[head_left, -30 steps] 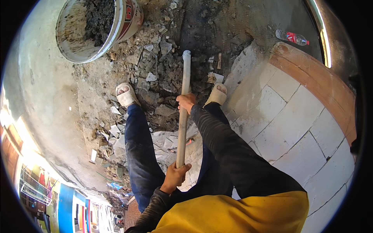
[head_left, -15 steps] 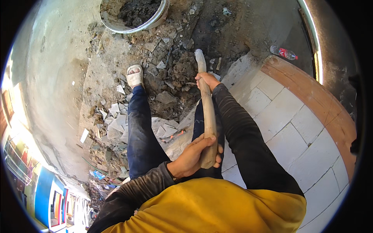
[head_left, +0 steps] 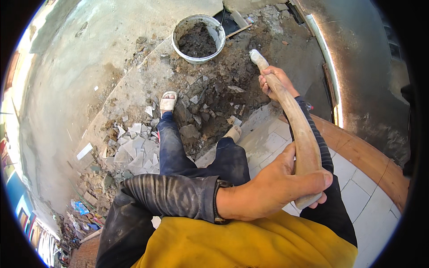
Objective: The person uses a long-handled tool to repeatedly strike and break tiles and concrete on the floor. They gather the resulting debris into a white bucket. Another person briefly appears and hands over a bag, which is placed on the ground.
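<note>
A thick, slightly curved wooden tool handle (head_left: pixel 292 114) slants in front of my body on the right, held up off the ground. My left hand (head_left: pixel 286 181) wraps round its wide near end, thumb along the side. Farther up, my right hand (head_left: pixel 275 80) grips it just below the whitish far tip. No tool head shows at that tip. Beneath and left of the handle lies dug-up soil with broken rubble (head_left: pixel 201 105), between my two sandalled feet. A white bucket (head_left: pixel 199 58) holding dark soil stands beyond it.
Broken white tile pieces (head_left: pixel 134 147) lie left of my left leg. To the right is a white-tiled ledge (head_left: pixel 357 196) with a brown tiled border (head_left: pixel 362 154). A long light strip (head_left: pixel 328 62) edges the floor at right. Litter (head_left: pixel 80 207) lies at lower left.
Both hands have lifted the handle nearer and to the right, and it now leans more. The view has shifted, bringing the whole bucket and my right foot into sight.
</note>
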A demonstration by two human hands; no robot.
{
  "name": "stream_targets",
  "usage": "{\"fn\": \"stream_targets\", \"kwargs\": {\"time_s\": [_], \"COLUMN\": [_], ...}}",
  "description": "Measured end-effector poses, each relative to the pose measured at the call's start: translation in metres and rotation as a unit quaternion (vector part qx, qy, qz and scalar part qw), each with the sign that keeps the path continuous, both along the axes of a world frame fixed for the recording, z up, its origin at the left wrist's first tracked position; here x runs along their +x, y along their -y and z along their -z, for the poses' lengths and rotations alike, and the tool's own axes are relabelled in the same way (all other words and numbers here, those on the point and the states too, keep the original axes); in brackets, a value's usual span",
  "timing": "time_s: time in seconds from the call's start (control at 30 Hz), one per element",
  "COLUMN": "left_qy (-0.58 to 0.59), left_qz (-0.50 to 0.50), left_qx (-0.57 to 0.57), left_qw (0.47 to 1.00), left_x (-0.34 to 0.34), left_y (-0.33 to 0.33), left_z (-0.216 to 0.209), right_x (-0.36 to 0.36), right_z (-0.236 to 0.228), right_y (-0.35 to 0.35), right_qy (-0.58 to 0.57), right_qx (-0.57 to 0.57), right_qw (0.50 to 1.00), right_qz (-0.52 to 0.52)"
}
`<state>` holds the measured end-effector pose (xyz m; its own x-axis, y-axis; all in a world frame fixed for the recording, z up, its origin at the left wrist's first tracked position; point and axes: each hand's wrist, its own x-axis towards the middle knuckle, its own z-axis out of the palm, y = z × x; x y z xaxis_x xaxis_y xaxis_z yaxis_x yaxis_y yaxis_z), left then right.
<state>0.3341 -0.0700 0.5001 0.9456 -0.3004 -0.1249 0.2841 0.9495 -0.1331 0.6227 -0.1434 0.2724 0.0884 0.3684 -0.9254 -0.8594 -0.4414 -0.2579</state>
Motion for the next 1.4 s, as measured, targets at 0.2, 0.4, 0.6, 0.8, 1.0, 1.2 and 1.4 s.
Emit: {"fn": "stream_targets", "kwargs": {"time_s": [0.2,0.4,0.6,0.8,1.0,1.2,1.4], "left_qy": [-0.027,-0.341,-0.385,-0.315,-0.314,-0.217,-0.02], "left_qz": [0.083,0.179,0.181,0.107,0.172,0.181,0.083], "left_qx": [0.266,0.79,0.78,0.833,0.857,0.91,0.862], "left_qw": [0.96,0.476,0.458,0.442,0.37,0.303,0.5], "left_x": [-0.163,-0.287,-0.319,-0.345,-0.35,-0.289,-0.13], "left_y": [-0.041,-0.053,-0.062,-0.069,-0.066,-0.07,0.024], "left_z": [0.047,0.311,0.519,0.517,0.492,0.447,0.381], "right_x": [-0.114,-0.256,-0.251,-0.27,-0.257,-0.224,-0.061], "right_z": [-0.049,0.114,0.203,0.22,0.24,0.165,0.138], "right_y": [-0.084,-0.141,-0.168,-0.141,-0.131,-0.074,0.073], "right_qy": [0.28,0.207,0.139,0.184,0.065,0.107,0.246], "right_qx": [0.091,-0.013,0.015,-0.005,0.05,0.118,0.194], "right_qw": [0.954,0.97,0.988,0.975,0.98,0.957,0.896], "right_qz": [0.05,0.131,0.071,0.126,0.182,0.243,0.315]}}
